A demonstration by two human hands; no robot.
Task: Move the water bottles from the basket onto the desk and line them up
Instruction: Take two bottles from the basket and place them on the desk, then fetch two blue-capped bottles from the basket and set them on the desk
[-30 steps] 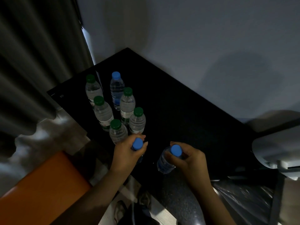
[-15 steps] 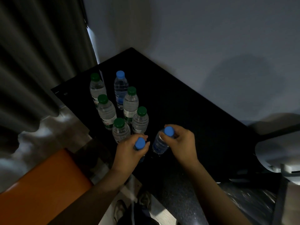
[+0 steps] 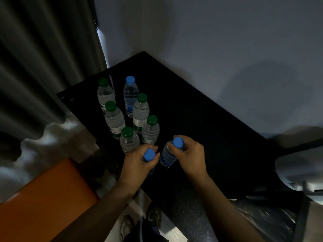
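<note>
On the black desk [image 3: 201,119] several clear water bottles stand in two short rows: green-capped ones [image 3: 114,117] [image 3: 150,130] [image 3: 129,140] and a blue-capped one [image 3: 130,95] at the back. My left hand [image 3: 138,163] grips a blue-capped bottle [image 3: 149,154] by its neck at the near end of the left row. My right hand [image 3: 190,156] holds a second blue-capped bottle [image 3: 169,156] by its top, tilted a little, beside the first at the near end of the right row. The basket is out of view.
A grey curtain [image 3: 43,67] hangs at the left and a pale wall [image 3: 209,41] backs the desk. An orange surface [image 3: 43,198] lies at the lower left. A white object [image 3: 300,172] sits at the right edge. Dark floor and shoes show below.
My right hand has carried its blue-capped bottle leftward and away from me, up next to the bottle in my left hand. The left hand has hardly moved.
</note>
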